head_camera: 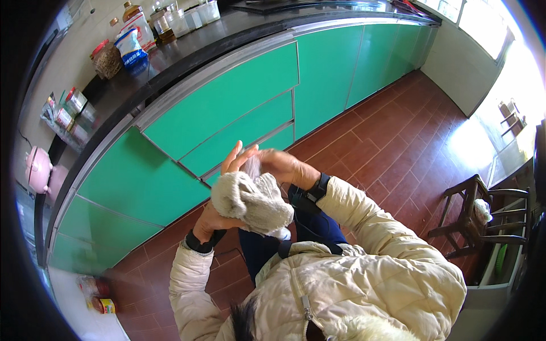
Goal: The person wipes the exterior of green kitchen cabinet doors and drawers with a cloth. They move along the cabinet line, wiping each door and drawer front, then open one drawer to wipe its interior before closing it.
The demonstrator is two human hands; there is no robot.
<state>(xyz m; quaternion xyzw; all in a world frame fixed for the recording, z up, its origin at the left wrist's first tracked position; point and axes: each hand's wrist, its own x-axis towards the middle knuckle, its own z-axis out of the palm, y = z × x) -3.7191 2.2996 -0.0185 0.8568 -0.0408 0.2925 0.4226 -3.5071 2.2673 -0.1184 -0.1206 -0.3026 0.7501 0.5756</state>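
Observation:
A greyish-white fleecy cloth (260, 204) is bunched up in front of my body. My left hand (215, 221) holds it from the left and below. The thumb lies along the lower edge, and the cloth hides most of the palm. Raised fingers show above the cloth. My right hand (283, 166) reaches in from the right to its upper edge, close to those fingers. A narrow pale strip between the hands is blurred, so what it is and whether the right fingers grip it cannot be told. Both wrists wear dark bands.
Green cabinets (239, 89) run under a dark countertop (204, 40) holding a jar (106, 59), a blue-and-white packet (130, 47) and several containers. A pink appliance (38, 170) stands at the left. Jars (102, 304) sit low at the left. A wooden chair (469, 213) stands right on the red tile floor (384, 149).

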